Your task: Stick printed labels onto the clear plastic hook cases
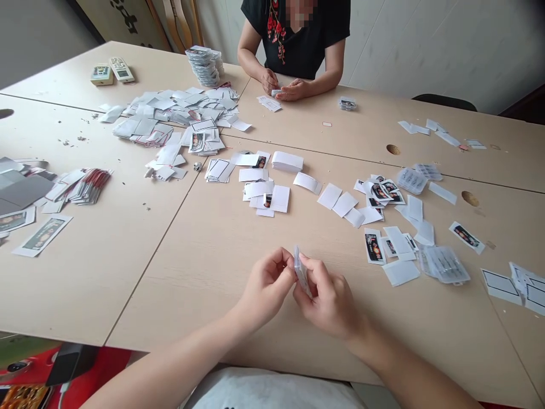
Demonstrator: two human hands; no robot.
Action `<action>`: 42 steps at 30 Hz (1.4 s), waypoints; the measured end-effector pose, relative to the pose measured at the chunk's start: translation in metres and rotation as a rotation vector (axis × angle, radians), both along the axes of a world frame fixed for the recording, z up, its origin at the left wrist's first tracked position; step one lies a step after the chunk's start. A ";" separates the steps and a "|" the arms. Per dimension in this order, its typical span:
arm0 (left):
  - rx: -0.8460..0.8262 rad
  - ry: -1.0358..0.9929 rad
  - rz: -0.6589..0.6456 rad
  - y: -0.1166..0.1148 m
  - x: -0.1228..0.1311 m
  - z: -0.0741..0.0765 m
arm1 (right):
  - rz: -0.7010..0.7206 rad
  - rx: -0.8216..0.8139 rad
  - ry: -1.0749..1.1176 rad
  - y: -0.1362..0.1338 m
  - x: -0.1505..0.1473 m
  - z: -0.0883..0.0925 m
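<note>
Above the table's front part, both hands meet at a small clear plastic case (300, 271), which is held upright and seen nearly edge-on. My right hand (330, 295) grips it from the right between thumb and fingers. On the other side, my left hand (269, 282) has its thumb and fingertips pinched at the case's left edge. What lies inside the case cannot be made out. To the right of my hands are loose printed cards (374, 246), blank white slips (400, 272) and a few more clear cases (448, 264).
Across the table, a person (293, 51) handles a small item. A large heap of white papers (170, 108) lies left of centre, with a stack of cases (203, 65) behind it. Red-edged cards (91, 186) are at left. Two remotes (121, 69) sit far left.
</note>
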State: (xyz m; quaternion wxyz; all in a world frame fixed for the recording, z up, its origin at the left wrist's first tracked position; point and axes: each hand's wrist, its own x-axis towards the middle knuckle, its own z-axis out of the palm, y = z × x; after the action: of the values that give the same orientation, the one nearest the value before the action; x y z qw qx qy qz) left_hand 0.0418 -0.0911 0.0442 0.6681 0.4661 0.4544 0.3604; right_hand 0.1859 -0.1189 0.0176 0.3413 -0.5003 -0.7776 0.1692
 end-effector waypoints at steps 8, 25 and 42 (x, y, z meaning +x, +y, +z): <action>0.055 0.030 0.048 -0.002 0.000 -0.002 | 0.032 -0.214 0.250 -0.004 -0.002 -0.003; 0.061 -0.008 0.035 -0.002 -0.002 -0.001 | 0.147 -0.639 0.728 -0.004 0.004 -0.002; 0.150 0.028 0.048 0.001 -0.004 -0.003 | 0.112 0.179 0.097 0.011 0.007 -0.012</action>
State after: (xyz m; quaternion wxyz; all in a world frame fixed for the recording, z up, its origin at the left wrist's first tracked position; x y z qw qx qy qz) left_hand 0.0383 -0.0897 0.0414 0.6163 0.5087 0.4463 0.4027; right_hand 0.1930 -0.1080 0.0052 0.4119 -0.4149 -0.7988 0.1417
